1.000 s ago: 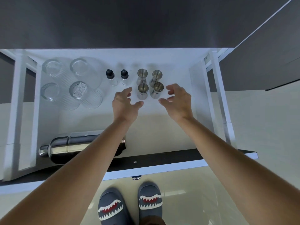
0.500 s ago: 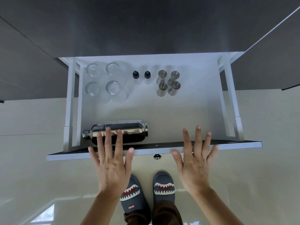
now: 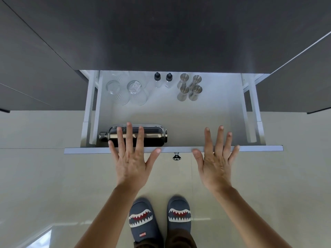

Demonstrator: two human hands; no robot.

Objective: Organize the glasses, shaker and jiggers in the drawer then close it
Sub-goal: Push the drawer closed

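The white drawer (image 3: 180, 149) stands partly pushed in under the dark counter. Inside, clear glasses (image 3: 125, 92) sit at the back left, the rear ones half hidden under the counter. Several steel jiggers (image 3: 189, 87) stand at the back right. A shiny shaker (image 3: 154, 136) lies on its side along the front left. My left hand (image 3: 131, 158) is spread flat over the drawer's front edge, fingers above the shaker. My right hand (image 3: 217, 158) is spread flat over the front edge to the right of the knob (image 3: 176, 156). Neither hand holds anything.
Two small black-capped bottles (image 3: 163, 80) stand between the glasses and jiggers. Dark cabinet fronts flank the drawer on both sides. My feet in shark slippers (image 3: 159, 219) stand on the glossy beige floor below the drawer front.
Both hands pulled back from the jiggers to the drawer's front edge and opened flat. The drawer has slid further in, hiding the rear glasses under the counter.
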